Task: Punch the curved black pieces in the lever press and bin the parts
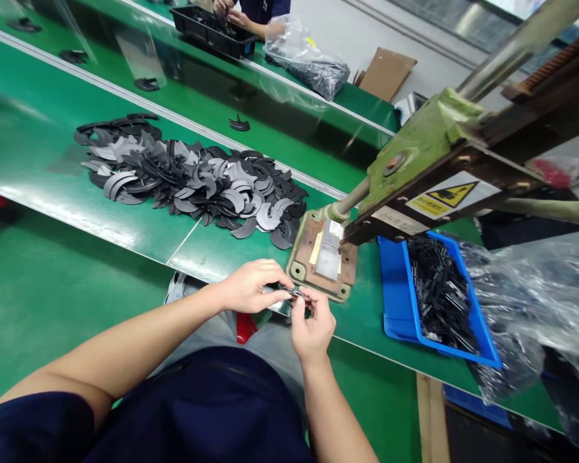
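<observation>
My left hand [258, 284] and my right hand [312, 320] meet at the table's front edge. Between their fingertips they pinch a small, thin black part [292, 291]; fingers cover much of it, so its full shape is hidden. Just beyond my hands stands a green hand press [415, 154], its base plate [298, 254] carrying a grey metal fixture [329, 251]. To the left of the press lies a wide heap of curved, crescent-shaped black and grey plastic pieces [197, 177].
A blue bin [400, 302] of thin black parts [439, 289] sits right of the press, beside clear plastic bags [540, 302]. Across a clear divider, another person's hands [234, 16] work over a black tray [212, 38]. A single curved piece [239, 124] lies on the green belt.
</observation>
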Tool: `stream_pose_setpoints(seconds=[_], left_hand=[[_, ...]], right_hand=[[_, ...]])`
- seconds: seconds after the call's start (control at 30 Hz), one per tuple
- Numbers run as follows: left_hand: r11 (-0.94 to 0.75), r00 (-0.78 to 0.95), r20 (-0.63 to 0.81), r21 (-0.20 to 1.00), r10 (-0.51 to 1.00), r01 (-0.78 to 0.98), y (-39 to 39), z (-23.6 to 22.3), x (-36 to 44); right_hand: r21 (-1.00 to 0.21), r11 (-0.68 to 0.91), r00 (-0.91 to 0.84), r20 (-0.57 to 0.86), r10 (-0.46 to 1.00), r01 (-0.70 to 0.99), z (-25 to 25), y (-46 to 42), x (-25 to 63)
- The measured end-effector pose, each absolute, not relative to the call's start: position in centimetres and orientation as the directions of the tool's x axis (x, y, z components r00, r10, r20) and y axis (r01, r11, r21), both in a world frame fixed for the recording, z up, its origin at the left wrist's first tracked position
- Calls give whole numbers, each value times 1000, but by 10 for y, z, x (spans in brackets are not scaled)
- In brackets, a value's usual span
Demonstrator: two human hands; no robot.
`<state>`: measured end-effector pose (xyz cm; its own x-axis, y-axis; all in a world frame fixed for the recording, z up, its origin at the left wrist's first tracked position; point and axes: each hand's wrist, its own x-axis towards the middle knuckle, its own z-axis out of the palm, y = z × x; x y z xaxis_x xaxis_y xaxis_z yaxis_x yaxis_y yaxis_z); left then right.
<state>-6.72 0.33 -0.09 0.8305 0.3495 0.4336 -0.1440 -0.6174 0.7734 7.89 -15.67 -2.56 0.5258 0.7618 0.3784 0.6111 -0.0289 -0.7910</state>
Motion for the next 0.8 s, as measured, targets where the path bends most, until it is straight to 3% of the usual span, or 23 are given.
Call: stream_pose_setpoints(seconds=[0.8], left_hand=[[-615, 820, 475, 762, 320, -202, 5, -4, -65]], right_hand=[[-760, -27, 517, 415, 749, 650, -29, -159, 79]])
